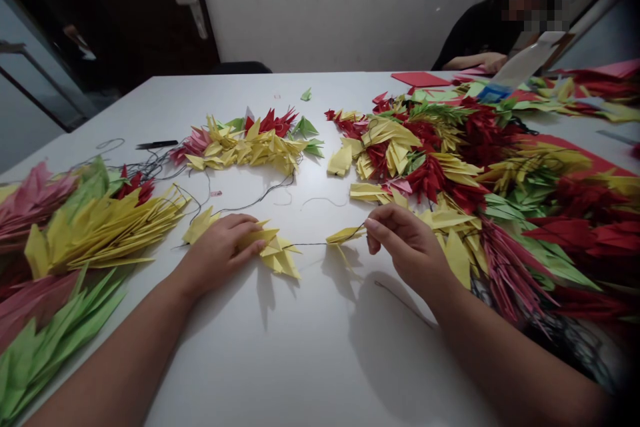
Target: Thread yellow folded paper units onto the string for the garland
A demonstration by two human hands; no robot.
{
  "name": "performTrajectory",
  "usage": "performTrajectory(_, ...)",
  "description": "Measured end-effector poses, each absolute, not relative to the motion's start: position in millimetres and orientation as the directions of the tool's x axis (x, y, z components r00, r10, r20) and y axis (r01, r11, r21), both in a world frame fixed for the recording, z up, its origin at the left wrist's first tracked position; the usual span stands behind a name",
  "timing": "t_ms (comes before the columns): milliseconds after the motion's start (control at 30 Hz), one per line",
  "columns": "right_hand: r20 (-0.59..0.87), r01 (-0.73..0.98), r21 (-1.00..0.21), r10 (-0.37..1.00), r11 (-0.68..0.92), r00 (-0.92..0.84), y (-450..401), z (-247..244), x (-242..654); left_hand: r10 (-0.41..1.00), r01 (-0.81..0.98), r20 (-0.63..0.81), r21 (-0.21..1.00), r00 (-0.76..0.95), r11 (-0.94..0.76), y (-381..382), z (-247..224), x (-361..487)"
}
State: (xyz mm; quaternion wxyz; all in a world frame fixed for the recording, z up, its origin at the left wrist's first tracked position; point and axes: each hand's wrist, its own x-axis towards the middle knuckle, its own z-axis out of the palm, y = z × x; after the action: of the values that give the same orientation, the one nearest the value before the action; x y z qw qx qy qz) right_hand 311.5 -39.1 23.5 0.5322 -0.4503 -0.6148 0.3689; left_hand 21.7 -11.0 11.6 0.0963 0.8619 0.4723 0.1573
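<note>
My left hand (231, 248) is closed on a small bunch of folded yellow paper pieces (280, 259) threaded on a dark string. From that bunch the string (310, 243) runs taut to the right, through a single yellow paper piece (345, 235). At its far end my right hand (403, 240) pinches the string between thumb and forefinger, just above the table. Another folded yellow piece (200, 223) lies behind my left hand. A strung cluster of yellow, red, pink and green paper pieces (250, 147) rests farther back.
Piles of strung folded paper stand left (100, 233) and right (450, 160). Black snips (157, 144) lie at back left beside tangled string. A clear bottle (520, 70) stands far right, near a red paper sheet (420, 79). Another person (480, 33) sits across the table.
</note>
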Motion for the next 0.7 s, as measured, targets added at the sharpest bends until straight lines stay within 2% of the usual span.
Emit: performTrajectory(700,0.323,0.122,-0.939,0.946,0.322,-0.013,-38.4,21.8,311.7,0.842,0.779,0.198,0.320,0.502,-0.539,-7.8,4.4,17.9)
